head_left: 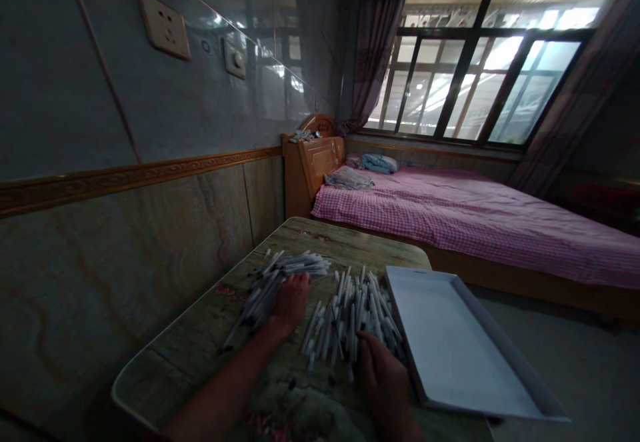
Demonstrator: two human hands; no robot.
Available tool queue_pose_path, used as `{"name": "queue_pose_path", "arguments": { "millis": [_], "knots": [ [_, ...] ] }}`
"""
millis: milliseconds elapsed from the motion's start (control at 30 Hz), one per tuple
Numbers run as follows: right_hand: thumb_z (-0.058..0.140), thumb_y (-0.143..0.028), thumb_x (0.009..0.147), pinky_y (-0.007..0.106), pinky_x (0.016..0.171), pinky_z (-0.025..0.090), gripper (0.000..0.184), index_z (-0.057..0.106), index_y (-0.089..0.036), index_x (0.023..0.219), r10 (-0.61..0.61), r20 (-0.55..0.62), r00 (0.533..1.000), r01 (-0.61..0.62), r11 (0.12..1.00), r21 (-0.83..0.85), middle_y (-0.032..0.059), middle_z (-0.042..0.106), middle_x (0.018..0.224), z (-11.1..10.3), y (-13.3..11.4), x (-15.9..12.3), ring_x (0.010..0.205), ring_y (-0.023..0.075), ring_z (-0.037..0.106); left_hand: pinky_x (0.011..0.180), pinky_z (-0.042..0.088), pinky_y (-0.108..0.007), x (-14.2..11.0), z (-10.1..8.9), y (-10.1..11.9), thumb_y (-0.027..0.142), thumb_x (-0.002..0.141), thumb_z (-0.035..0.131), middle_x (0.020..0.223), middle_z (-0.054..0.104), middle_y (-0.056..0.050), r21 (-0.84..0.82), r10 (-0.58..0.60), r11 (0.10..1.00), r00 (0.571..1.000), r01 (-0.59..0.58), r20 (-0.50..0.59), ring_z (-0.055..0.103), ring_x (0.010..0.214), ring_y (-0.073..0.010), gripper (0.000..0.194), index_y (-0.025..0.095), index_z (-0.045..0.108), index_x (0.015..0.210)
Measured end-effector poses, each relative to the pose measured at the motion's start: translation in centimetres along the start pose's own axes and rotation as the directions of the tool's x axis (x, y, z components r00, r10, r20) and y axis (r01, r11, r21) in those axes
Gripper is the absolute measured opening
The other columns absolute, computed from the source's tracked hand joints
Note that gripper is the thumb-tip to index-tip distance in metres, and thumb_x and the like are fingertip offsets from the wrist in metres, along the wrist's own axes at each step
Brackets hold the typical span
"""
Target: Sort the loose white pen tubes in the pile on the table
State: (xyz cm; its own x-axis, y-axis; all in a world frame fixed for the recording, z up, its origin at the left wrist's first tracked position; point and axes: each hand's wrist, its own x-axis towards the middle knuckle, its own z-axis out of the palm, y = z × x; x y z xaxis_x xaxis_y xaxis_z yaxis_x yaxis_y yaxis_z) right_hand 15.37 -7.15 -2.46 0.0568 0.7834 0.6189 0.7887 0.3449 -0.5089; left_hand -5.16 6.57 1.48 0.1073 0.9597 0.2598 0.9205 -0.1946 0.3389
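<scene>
Two piles of slim white pens with some dark ends lie on the marble-patterned table (200, 355). My left hand (291, 301) rests against the left pile of pens (267, 289), its fingers curled in; what is inside them is hidden. At the near edge of the right pile of pens (373, 305) is my right hand (384, 370). Its thumb and forefinger are pinched together at the dark end of a pen. Most pens in the right pile point away from me, loosely side by side. The image is dim and a little blurred around the fingers.
A shallow white tray (463, 342) stands at the table's right side, beside the right pile. Behind the table is a bed (450, 209) with a pink checked sheet and a wooden headboard (320, 162). A tiled wall (165, 249) runs along the left.
</scene>
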Motion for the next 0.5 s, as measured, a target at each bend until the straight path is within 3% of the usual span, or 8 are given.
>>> {"name": "queue_pose_path", "arguments": {
  "millis": [67,100,167,200,267,333,400,500],
  "knots": [
    [0.040,-0.034,0.100,0.020,0.070,0.057,0.035,0.072,-0.023,0.106,0.009,-0.005,1.000,-0.009,1.000,0.013,0.0044,0.077,0.093,0.0,0.0,0.0,0.080,0.0150,0.074,0.085,0.049,-0.034,-0.8,-0.1,0.5,0.017,0.088,0.053,0.103,0.072,-0.010,-0.234,-0.021,0.972,0.999,0.011,-0.039,0.065,0.101,-0.0249,0.016,0.022,0.064,0.099],
    [0.039,-0.034,0.100,0.020,0.070,0.057,0.035,0.072,-0.023,0.106,0.017,-0.009,1.000,-0.017,1.000,0.018,0.0043,0.077,0.093,-0.1,0.0,0.0,0.080,0.0151,0.074,0.083,0.050,-0.032,-1.2,-0.1,0.9,0.018,0.087,0.055,0.102,0.073,-0.008,-0.447,-0.052,0.894,0.997,0.023,-0.054,0.066,0.098,-0.0232,0.016,0.022,0.064,0.099],
    [0.038,-0.035,0.100,0.021,0.070,0.056,0.036,0.072,-0.023,0.105,0.029,-0.016,0.999,-0.028,0.999,0.025,0.0044,0.077,0.093,-0.1,-0.1,0.1,0.080,0.0153,0.074,0.074,0.052,-0.030,-2.3,0.2,1.8,0.025,0.082,0.061,0.093,0.074,-0.006,-0.821,-0.100,0.568,0.995,0.056,-0.001,0.068,0.085,-0.0212,0.017,0.021,0.065,0.098],
    [0.037,-0.035,0.100,0.021,0.070,0.056,0.037,0.072,-0.022,0.105,0.033,-0.017,0.999,-0.032,0.999,0.028,0.0044,0.077,0.093,-0.2,-0.2,0.2,0.080,0.0154,0.074,0.066,0.051,-0.028,-2.9,0.3,2.3,0.031,0.079,0.064,0.086,0.073,-0.005,-0.906,-0.099,0.413,0.993,0.093,0.057,0.067,0.075,-0.0194,0.020,0.020,0.066,0.096],
    [0.036,-0.036,0.100,0.021,0.070,0.056,0.038,0.071,-0.022,0.105,0.041,-0.016,0.999,-0.040,0.999,0.031,0.0045,0.077,0.093,-0.2,-0.5,0.2,0.080,0.0155,0.074,0.054,0.047,-0.025,-4.0,0.6,3.0,0.041,0.073,0.070,0.077,0.070,-0.002,-0.965,-0.069,0.183,0.982,0.187,0.177,0.060,0.058,-0.0143,0.030,0.018,0.067,0.091],
    [0.037,-0.036,0.100,0.022,0.071,0.056,0.037,0.070,-0.022,0.107,0.044,-0.009,0.999,-0.044,0.999,0.021,0.0045,0.077,0.094,-0.3,-0.7,0.2,0.081,0.0158,0.074,0.052,0.045,-0.023,-5.0,0.9,3.5,0.046,0.067,0.075,0.074,0.068,-0.001,-0.972,-0.077,0.017,0.969,0.235,0.233,0.057,0.055,-0.0115,0.035,0.017,0.065,0.085],
    [0.037,-0.035,0.100,0.022,0.070,0.055,0.036,0.070,-0.022,0.107,0.044,0.000,0.999,-0.044,0.999,0.005,0.0042,0.076,0.094,-0.3,-0.9,0.3,0.081,0.0159,0.074,0.055,0.047,-0.023,-5.6,1.0,3.7,0.045,0.063,0.080,0.075,0.069,-0.001,-0.967,-0.096,-0.088,0.964,0.240,0.249,0.061,0.059,-0.0121,0.038,0.017,0.063,0.082],
    [0.035,-0.033,0.101,0.022,0.068,0.053,0.036,0.069,-0.023,0.105,0.043,0.031,0.999,-0.043,0.999,-0.002,0.0030,0.076,0.091,-0.4,-1.3,0.3,0.078,0.0152,0.073,0.056,0.049,-0.024,-6.3,1.4,3.7,0.043,0.058,0.085,0.076,0.072,-0.002,-0.956,-0.057,-0.141,0.962,0.259,0.269,0.064,0.061,-0.0140,0.042,0.018,0.061,0.082]
  ]
}}
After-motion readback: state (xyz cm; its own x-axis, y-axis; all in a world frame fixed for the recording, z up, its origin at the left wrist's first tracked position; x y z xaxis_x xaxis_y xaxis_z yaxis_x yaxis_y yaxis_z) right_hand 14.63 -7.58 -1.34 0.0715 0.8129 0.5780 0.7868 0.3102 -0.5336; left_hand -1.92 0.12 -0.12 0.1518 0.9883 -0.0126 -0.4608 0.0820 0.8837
